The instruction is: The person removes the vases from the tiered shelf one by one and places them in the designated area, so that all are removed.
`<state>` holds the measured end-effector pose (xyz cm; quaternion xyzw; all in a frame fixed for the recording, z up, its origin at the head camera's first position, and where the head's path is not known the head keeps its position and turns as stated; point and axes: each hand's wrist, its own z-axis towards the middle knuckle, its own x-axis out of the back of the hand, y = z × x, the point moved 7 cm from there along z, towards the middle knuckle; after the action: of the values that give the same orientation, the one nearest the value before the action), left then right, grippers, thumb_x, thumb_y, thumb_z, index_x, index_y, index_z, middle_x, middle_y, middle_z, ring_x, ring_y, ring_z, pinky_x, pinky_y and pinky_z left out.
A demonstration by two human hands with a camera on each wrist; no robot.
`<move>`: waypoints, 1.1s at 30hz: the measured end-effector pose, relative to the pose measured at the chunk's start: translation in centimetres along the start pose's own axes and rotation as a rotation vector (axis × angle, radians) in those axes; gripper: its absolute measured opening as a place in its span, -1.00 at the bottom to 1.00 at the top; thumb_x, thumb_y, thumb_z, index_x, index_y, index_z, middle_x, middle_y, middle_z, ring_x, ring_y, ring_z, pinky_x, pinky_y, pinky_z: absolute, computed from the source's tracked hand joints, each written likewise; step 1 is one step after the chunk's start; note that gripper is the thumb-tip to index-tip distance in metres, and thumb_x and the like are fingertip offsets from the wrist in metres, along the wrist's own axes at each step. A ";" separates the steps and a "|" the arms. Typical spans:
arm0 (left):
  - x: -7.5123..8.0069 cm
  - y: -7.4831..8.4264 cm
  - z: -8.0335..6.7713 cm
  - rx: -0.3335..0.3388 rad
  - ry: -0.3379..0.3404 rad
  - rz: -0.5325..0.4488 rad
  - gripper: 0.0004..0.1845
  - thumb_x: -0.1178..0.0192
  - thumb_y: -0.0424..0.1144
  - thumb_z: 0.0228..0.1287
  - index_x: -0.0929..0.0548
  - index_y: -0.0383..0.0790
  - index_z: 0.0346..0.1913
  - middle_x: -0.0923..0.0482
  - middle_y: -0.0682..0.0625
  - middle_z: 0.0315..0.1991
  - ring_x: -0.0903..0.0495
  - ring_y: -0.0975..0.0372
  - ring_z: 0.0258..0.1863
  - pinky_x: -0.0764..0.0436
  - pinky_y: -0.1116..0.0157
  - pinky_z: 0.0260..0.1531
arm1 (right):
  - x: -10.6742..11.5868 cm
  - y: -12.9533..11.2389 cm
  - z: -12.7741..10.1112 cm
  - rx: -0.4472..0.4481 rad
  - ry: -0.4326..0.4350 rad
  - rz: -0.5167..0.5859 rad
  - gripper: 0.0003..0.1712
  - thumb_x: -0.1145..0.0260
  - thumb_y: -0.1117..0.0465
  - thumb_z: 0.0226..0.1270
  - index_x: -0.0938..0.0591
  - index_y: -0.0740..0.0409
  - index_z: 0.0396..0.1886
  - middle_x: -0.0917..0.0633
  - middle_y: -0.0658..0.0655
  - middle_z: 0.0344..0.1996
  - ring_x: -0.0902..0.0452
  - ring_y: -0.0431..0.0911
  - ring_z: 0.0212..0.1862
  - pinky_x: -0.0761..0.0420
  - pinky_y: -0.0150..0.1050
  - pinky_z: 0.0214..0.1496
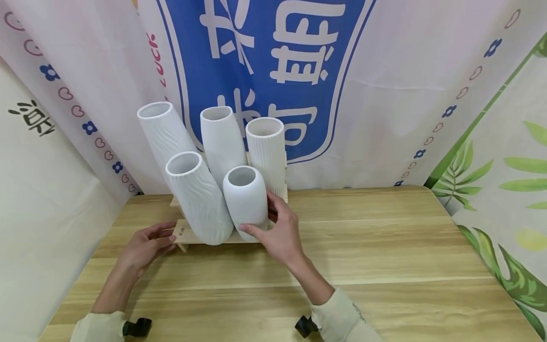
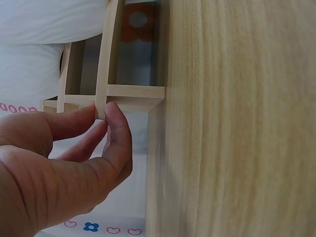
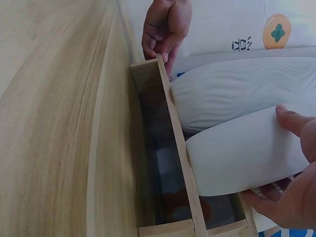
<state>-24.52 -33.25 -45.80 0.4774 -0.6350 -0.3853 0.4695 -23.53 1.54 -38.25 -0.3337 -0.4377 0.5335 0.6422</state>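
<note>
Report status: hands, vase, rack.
Left hand pinches wooden rack end. Right hand grips small smooth vase on rack. Wavy vase touching alongside.

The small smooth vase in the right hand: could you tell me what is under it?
The small smooth vase stands on the wooden rack; its base hides the slat beneath.
</note>
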 end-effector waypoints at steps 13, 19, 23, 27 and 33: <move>0.1 -0.1 -0.1 0.006 0.001 -0.003 -0.33 -0.19 -0.43 0.58 -0.21 -0.50 0.62 -0.52 -0.11 0.23 -0.70 0.41 -0.05 -0.80 0.42 0.11 | 1.9 0.2 -0.3 0.014 0.049 0.023 -0.04 -0.84 0.20 -0.09 -0.62 0.04 0.39 -0.77 0.13 0.16 -0.75 0.01 0.13 -0.87 0.04 0.13; 0.1 0.0 -0.1 0.008 0.003 0.002 -0.32 -0.19 -0.42 0.59 -0.21 -0.48 0.63 -0.52 -0.14 0.26 -0.71 0.41 -0.05 -0.80 0.42 0.12 | 3.7 0.3 -0.7 -0.003 0.067 0.022 -0.08 -0.84 0.22 -0.12 -0.66 0.01 0.33 -0.77 0.10 0.15 -0.74 0.01 0.17 -0.87 0.04 0.14; 0.1 0.0 0.1 0.013 0.000 -0.003 -0.32 -0.19 -0.42 0.58 -0.21 -0.48 0.63 -0.54 -0.14 0.25 -0.72 0.41 -0.05 -0.80 0.42 0.11 | 5.2 0.5 -1.0 -0.002 0.089 0.005 -0.10 -0.84 0.24 -0.13 -0.67 0.04 0.31 -0.77 0.10 0.16 -0.73 0.02 0.17 -0.88 0.01 0.13; 0.0 0.0 0.1 0.018 0.001 0.007 -0.32 -0.18 -0.42 0.59 -0.20 -0.47 0.64 -0.49 -0.27 0.33 -0.72 0.42 -0.04 -0.81 0.42 0.11 | 6.7 0.7 -1.3 0.009 0.110 -0.015 -0.08 -0.84 0.27 -0.15 -0.66 0.08 0.32 -0.77 0.13 0.16 -0.73 0.03 0.16 -0.89 -0.02 0.10; 0.2 -0.1 0.1 0.024 0.006 0.015 -0.32 -0.17 -0.42 0.60 -0.20 -0.45 0.64 -0.42 -0.36 0.40 -0.72 0.42 -0.04 -0.81 0.42 0.11 | 8.7 1.0 -1.5 -0.009 0.138 -0.025 -0.05 -0.84 0.32 -0.19 -0.64 0.13 0.32 -0.76 0.20 0.16 -0.74 0.09 0.13 -0.89 -0.01 0.10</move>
<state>-24.57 -33.46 -45.91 0.4793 -0.6420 -0.3726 0.4684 -22.11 10.35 -37.93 -0.3672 -0.3989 0.4991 0.6760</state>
